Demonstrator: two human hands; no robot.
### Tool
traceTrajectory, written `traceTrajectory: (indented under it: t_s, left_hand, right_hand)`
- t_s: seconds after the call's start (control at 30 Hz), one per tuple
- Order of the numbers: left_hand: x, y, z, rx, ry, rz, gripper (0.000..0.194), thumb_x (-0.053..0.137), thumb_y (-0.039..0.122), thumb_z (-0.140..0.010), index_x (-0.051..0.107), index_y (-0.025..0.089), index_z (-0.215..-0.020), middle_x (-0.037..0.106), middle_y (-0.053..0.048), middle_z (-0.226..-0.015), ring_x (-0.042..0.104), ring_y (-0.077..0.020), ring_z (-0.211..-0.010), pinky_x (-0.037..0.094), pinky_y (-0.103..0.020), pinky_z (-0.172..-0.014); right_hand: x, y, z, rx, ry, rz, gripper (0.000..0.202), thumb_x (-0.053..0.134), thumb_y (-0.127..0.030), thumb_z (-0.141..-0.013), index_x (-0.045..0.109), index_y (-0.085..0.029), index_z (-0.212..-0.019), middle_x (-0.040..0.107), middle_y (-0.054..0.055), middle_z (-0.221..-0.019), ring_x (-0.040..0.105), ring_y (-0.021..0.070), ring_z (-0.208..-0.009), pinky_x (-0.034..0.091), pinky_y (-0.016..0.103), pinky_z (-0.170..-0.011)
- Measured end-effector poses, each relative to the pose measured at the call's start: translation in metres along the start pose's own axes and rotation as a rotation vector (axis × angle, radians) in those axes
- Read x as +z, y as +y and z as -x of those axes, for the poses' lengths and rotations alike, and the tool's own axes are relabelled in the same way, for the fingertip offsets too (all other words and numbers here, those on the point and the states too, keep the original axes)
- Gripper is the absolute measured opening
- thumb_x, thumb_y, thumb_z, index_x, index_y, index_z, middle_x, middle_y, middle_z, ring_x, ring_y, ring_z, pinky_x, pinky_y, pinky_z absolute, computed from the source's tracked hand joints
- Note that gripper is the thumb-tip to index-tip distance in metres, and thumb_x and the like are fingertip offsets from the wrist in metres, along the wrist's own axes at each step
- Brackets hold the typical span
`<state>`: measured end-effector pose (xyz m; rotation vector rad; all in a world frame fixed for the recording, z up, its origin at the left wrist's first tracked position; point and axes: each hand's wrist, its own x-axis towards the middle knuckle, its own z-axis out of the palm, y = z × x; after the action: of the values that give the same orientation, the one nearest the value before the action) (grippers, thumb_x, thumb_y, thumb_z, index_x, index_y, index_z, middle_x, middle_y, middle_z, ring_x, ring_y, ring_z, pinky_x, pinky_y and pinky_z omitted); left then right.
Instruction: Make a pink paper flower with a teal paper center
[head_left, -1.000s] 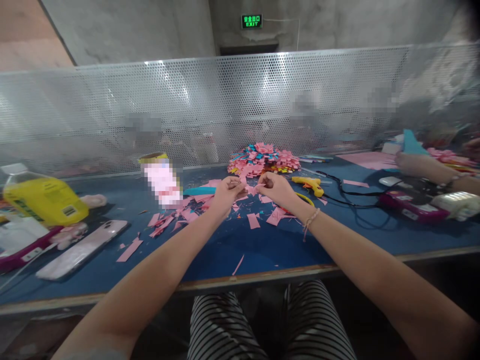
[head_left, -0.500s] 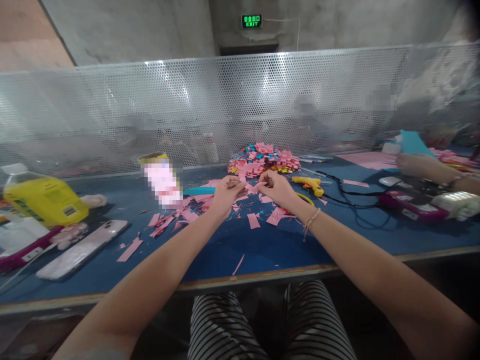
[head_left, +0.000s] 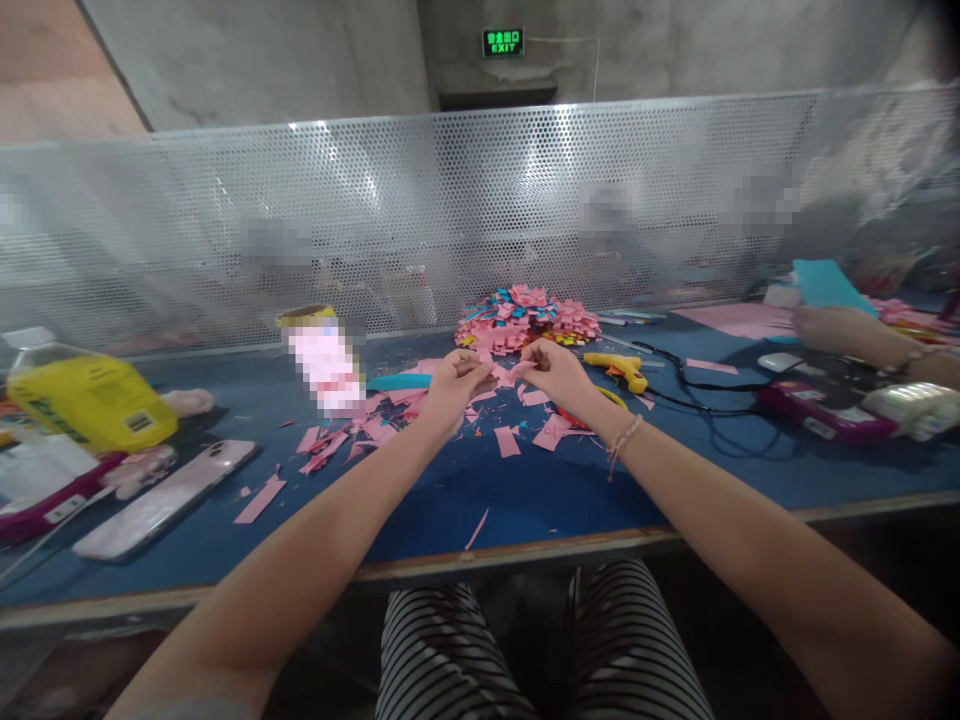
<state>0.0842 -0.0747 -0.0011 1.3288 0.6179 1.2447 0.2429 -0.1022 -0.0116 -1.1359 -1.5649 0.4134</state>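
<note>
Over the blue table, my left hand (head_left: 459,385) pinches with thumb and fingertips at a small pink paper piece (head_left: 504,375). Facing it, my right hand (head_left: 556,372) is closed in a pinch on pink paper too; whether both hold one same piece I cannot tell. Just behind them rises a pile of pink, blue and yellow paper bits (head_left: 517,318). Loose pink paper strips (head_left: 508,441) lie around and below my hands. A yellow glue gun (head_left: 616,371) rests right of my right hand, and a blue paper strip (head_left: 397,382) lies left of my left hand.
At left are a yellow-labelled bottle (head_left: 90,400), a phone (head_left: 165,500) and a partly blurred upright object (head_left: 326,365). A perforated metal screen (head_left: 375,220) stands behind. On the right, a co-worker's hand (head_left: 832,330) holds blue paper (head_left: 829,287) near a purple power strip (head_left: 810,410).
My right hand's fingers have shifted slightly at the pink paper; my left hand is almost still. The co-worker's blue paper has moved a little to the left.
</note>
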Motion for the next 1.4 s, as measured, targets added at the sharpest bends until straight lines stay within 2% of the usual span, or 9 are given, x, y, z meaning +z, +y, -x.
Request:
traceTrajectory:
  t_s: [0.23,0.43,0.53,0.67,0.8,1.0,1.2,1.3,1.4]
  left_hand:
    - [0.001,0.000,0.000,-0.002,0.013,-0.011,0.022,0.065,0.016,-0.061,0.046,0.018,-0.071,0.058,0.004,-0.059,0.058,-0.0090,-0.054,0.052,-0.028,-0.065]
    - [-0.001,-0.001,-0.002,0.002,0.087,0.012,0.020,0.064,0.012,-0.062,0.046,0.017,-0.069,0.057,0.003,-0.058,0.057,-0.0088,-0.053,0.052,-0.028,-0.062]
    - [-0.003,-0.001,-0.003,-0.011,0.119,0.030,0.019,0.064,0.011,-0.062,0.047,0.016,-0.069,0.056,0.004,-0.058,0.057,-0.0081,-0.054,0.052,-0.028,-0.063]
    - [-0.003,0.002,-0.004,-0.054,0.151,0.103,0.018,0.063,0.009,-0.063,0.047,0.016,-0.069,0.055,0.004,-0.059,0.058,-0.0080,-0.057,0.051,-0.029,-0.069]
    - [-0.001,0.003,-0.003,-0.115,0.153,0.151,0.017,0.060,0.006,-0.065,0.046,0.016,-0.069,0.055,0.003,-0.059,0.058,-0.0078,-0.057,0.051,-0.029,-0.072]
    - [0.004,0.003,0.000,-0.139,0.121,0.183,0.018,0.059,0.004,-0.066,0.046,0.016,-0.069,0.059,0.003,-0.062,0.060,-0.0079,-0.058,0.051,-0.030,-0.073]
    - [-0.004,0.009,-0.008,-0.093,0.155,0.239,0.016,0.059,0.006,-0.066,0.048,0.018,-0.069,0.059,0.002,-0.062,0.060,-0.0086,-0.060,0.051,-0.028,-0.072]
    - [-0.012,0.017,-0.016,-0.060,0.222,0.332,0.015,0.058,0.005,-0.067,0.050,0.018,-0.066,0.059,0.002,-0.063,0.061,-0.0087,-0.068,0.051,-0.026,-0.076]
    - [-0.022,0.024,-0.024,-0.024,0.293,0.420,0.013,0.056,0.006,-0.070,0.052,0.017,-0.064,0.060,0.001,-0.066,0.060,-0.0084,-0.078,0.049,-0.022,-0.080]
  right_hand:
    - [0.001,0.000,0.000,0.025,-0.007,-0.023,0.015,0.054,-0.027,-0.068,0.043,-0.020,-0.074,0.052,0.000,-0.067,0.051,0.0127,-0.062,0.043,0.027,-0.059]
    - [-0.006,-0.003,-0.003,0.125,0.013,-0.069,0.017,0.043,-0.035,-0.076,0.049,-0.019,-0.079,0.054,0.003,-0.082,0.053,0.0140,-0.073,0.044,0.026,-0.058]
    - [-0.010,0.000,-0.006,0.166,0.011,-0.107,0.013,0.043,-0.025,-0.074,0.053,-0.020,-0.080,0.055,0.004,-0.092,0.053,0.0160,-0.085,0.044,0.026,-0.062]
    - [-0.009,0.004,-0.005,0.315,-0.127,-0.358,0.029,0.048,-0.011,-0.062,0.050,-0.021,-0.090,0.057,0.005,-0.100,0.057,0.0142,-0.083,0.046,0.025,-0.063]
    - [-0.002,0.000,0.000,0.331,-0.236,-0.419,0.031,0.061,-0.014,-0.057,0.049,-0.019,-0.085,0.061,0.007,-0.099,0.057,0.0108,-0.068,0.045,0.022,-0.053]
    - [0.007,-0.001,0.003,0.339,-0.246,-0.387,0.016,0.065,-0.024,-0.060,0.053,-0.017,-0.068,0.059,-0.001,-0.061,0.051,0.0062,-0.050,0.041,0.019,-0.048]
    - [-0.002,0.010,-0.003,0.382,-0.198,-0.284,0.010,0.065,-0.019,-0.059,0.056,-0.016,-0.062,0.058,-0.002,-0.053,0.056,0.0088,-0.051,0.047,0.023,-0.055]
    - [-0.012,0.016,-0.007,0.327,-0.154,-0.109,0.008,0.062,-0.019,-0.061,0.056,-0.017,-0.057,0.058,-0.001,-0.049,0.054,0.0102,-0.048,0.046,0.024,-0.050]
    - [-0.022,0.023,-0.010,0.177,-0.107,0.211,0.008,0.059,-0.013,-0.059,0.057,-0.018,-0.053,0.059,-0.001,-0.051,0.055,0.0122,-0.049,0.044,0.025,-0.051]
